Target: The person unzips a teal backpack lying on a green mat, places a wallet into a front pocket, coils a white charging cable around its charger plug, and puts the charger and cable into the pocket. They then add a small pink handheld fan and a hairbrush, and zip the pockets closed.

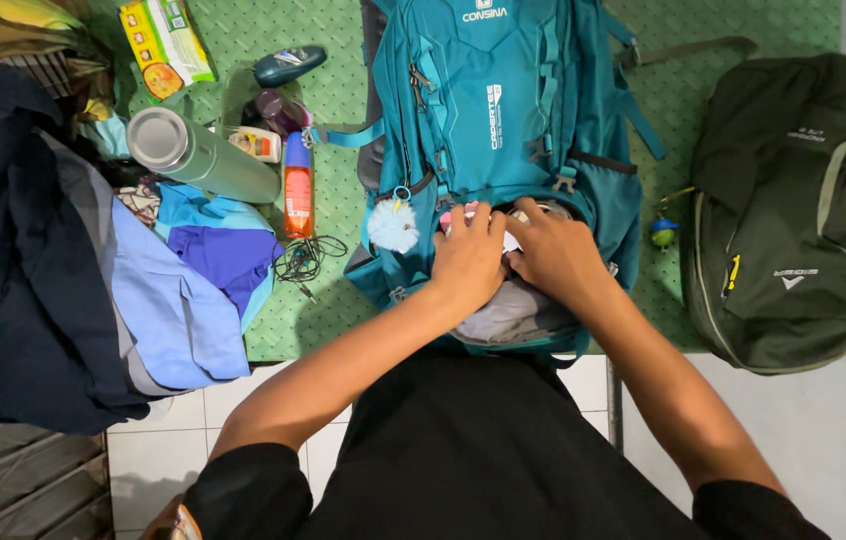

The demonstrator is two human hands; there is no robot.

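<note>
A teal backpack [503, 110] lies on a green patterned table cover [323, 300], its opening toward me. My left hand [468, 260] and my right hand [555, 255] rest side by side at the opening, fingers pressing down on pale cloth and small items [513, 315] inside. Something white and pink shows under the fingertips; what each hand grips is hidden. A fluffy pale blue pompom [393, 225] hangs from a zipper just left of my left hand.
A dark green backpack [793, 210] lies at the right. At the left are folded clothes [183, 290], a steel flask [198, 155], an orange bottle [298, 185], tangled earphones [305, 258], toiletries and a snack packet [165, 45]. White floor tiles lie below.
</note>
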